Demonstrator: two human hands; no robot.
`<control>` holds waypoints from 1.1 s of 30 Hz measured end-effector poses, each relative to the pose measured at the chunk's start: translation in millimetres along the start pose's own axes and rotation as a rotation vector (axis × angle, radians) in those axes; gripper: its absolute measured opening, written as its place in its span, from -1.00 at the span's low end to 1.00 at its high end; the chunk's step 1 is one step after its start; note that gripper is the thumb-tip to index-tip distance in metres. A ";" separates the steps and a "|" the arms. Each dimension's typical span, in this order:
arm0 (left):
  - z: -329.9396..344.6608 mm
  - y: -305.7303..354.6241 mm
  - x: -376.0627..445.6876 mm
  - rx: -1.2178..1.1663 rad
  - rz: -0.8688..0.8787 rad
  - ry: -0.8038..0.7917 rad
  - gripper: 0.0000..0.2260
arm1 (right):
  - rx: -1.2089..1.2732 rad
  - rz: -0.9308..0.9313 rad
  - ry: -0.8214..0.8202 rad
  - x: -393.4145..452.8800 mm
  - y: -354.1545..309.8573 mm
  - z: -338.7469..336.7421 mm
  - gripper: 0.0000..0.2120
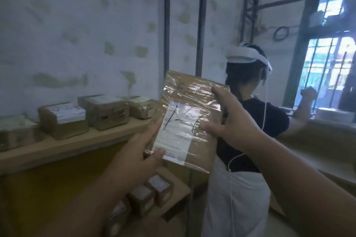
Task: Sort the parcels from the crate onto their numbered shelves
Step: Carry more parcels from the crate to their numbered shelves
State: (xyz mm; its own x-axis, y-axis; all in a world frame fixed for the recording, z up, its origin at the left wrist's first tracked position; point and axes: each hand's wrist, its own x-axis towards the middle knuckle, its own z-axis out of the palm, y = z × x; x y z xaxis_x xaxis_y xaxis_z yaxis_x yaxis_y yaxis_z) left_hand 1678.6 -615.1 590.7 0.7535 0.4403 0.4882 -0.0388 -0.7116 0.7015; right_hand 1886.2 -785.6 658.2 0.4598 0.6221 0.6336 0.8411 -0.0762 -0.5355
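I hold a flat brown cardboard parcel (189, 102) up in front of me, wrapped in clear tape, with a white label marked in black pen. My left hand (138, 152) grips its lower left edge, thumb on the label's bottom. My right hand (229, 119) grips its right edge, fingers over the top corner. A wooden shelf (81, 144) runs along the left wall with several taped brown parcels (63, 119) on it. More small parcels (152, 192) lie on a lower shelf below my hands.
A person in a black top and white skirt (244, 140) with a headset stands close behind the parcel, facing away toward a barred window (327, 71). Two dark vertical shelf posts (201, 21) rise by the wall. The image is blurred.
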 end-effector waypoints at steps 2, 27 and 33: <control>-7.7 6.7 3.5 0.017 -0.003 0.022 -0.34 | 0.030 -0.021 -0.041 14.5 1.2 3.1 -0.05; 23.2 -45.4 225.4 0.451 0.051 0.173 -0.31 | 0.146 0.107 -0.043 213.3 112.6 21.5 -0.41; 45.5 -61.2 264.5 0.577 -0.099 0.286 -0.38 | 0.101 0.013 -0.220 253.1 147.2 42.0 -0.45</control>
State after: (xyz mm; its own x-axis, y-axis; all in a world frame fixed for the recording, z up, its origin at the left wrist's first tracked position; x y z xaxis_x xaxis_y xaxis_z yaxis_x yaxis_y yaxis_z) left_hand 1910.2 -480.0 653.2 0.5281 0.5908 0.6100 0.4408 -0.8047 0.3978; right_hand 2114.4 -606.7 716.3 0.3875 0.7775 0.4953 0.7980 -0.0138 -0.6025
